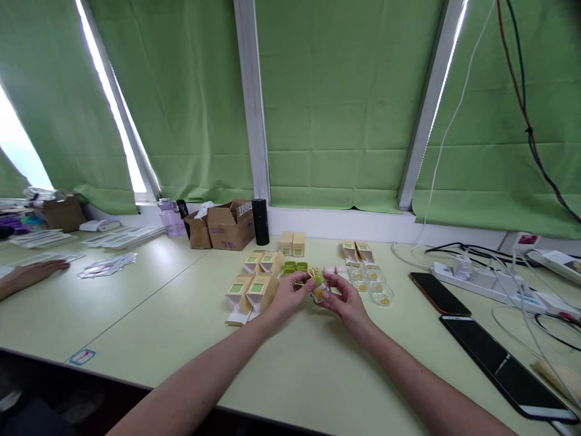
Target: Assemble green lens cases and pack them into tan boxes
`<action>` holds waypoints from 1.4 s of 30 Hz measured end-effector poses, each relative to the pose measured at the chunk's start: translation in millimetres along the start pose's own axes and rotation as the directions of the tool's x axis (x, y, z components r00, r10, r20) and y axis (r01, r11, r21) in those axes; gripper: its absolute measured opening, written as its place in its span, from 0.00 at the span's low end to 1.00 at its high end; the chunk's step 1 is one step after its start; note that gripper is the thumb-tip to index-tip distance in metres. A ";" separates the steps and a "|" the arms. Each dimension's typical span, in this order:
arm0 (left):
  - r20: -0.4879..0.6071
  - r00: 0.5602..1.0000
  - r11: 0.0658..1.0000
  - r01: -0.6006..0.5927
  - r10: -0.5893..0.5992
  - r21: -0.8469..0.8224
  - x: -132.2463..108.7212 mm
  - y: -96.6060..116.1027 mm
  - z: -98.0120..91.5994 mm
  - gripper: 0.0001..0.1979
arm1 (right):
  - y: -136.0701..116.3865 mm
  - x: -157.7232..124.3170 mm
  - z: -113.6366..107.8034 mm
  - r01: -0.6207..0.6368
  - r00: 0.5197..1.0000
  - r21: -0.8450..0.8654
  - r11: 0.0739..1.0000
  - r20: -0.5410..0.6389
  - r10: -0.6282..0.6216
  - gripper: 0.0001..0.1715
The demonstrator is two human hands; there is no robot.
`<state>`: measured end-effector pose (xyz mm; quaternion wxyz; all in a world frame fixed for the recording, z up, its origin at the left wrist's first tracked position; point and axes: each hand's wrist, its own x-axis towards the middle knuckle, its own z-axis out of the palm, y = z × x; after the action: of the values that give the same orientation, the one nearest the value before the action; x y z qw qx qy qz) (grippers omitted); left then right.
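Observation:
A small jar-like item [319, 288] with a green top and yellow on its clear lower part is between my two hands. My left hand [293, 295] pinches its left side near the top, where a thin yellowish piece shows. The fingers of my right hand [345, 299] close on its right side. Just behind my left hand are green square pieces [296, 266]. Open kraft boxes [258, 289] with green labels lie left of my hands. To the right are clear plastic pieces with yellow centres [373, 283], and pale pink pieces [334, 270] sit behind my right hand.
Two closed kraft boxes [293, 244] and two open ones [358, 253] stand farther back. Cardboard cartons [230, 225] and a black cylinder [260, 221] are by the wall. Phones [503, 363] and a power strip [485, 283] lie right. Another person's hand [39, 271] rests far left.

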<state>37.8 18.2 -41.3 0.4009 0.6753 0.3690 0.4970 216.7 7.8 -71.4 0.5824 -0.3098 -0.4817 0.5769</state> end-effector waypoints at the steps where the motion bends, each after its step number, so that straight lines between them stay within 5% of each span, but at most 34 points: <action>1: 0.003 1.000 1.000 -0.009 0.009 0.004 0.2 -0.8 -0.1 0.23 | 0.5 0.2 -0.8 -0.003 1.000 -0.009 1.000 0.002 0.003 0.37; 23: -0.101 0.995 0.997 0.018 -0.010 0.076 6.0 -18.4 -1.7 0.28 | -1.6 -1.7 0.8 0.059 0.995 -0.050 0.997 0.084 -0.055 0.35; 32: -0.008 1.000 0.999 -0.022 0.022 -0.036 -0.6 -12.0 -2.5 0.25 | -6.1 -2.2 3.0 0.066 0.997 -0.020 0.998 0.040 -0.065 0.36; 42: 0.014 0.999 0.990 -0.054 0.052 0.132 -2.7 -14.7 -0.7 0.23 | -2.9 -1.6 3.4 0.090 0.995 -0.017 0.996 0.036 -0.089 0.31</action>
<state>35.0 21.8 -55.6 0.3440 0.7125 0.3810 0.4785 214.9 5.1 -67.9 0.5962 -0.2833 -0.5106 0.5510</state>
